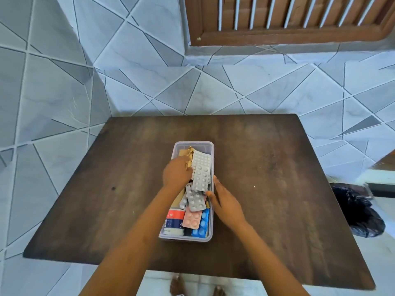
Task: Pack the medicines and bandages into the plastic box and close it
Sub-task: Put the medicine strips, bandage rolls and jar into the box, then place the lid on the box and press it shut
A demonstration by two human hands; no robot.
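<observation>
A clear plastic box (209, 146) stands lidless in the middle of the dark wooden table (267, 178). It holds several blister packs: silver ones (201, 174), a pink one (192, 218), a blue one (202, 226), plus a red-and-white medicine carton (174, 220) and gold foil strips (188, 153). My left hand (176, 173) reaches into the box from the left, fingers on the silver and gold strips. My right hand (224, 199) rests at the box's right wall, with its thumb and fingertips touching the lower edge of a silver blister pack. No lid is in view.
The table stands against a tiled wall with a brown wooden shutter (288, 18) above. A black plastic bag (361, 212) lies on the floor to the right. My feet (177, 285) show below the table's near edge.
</observation>
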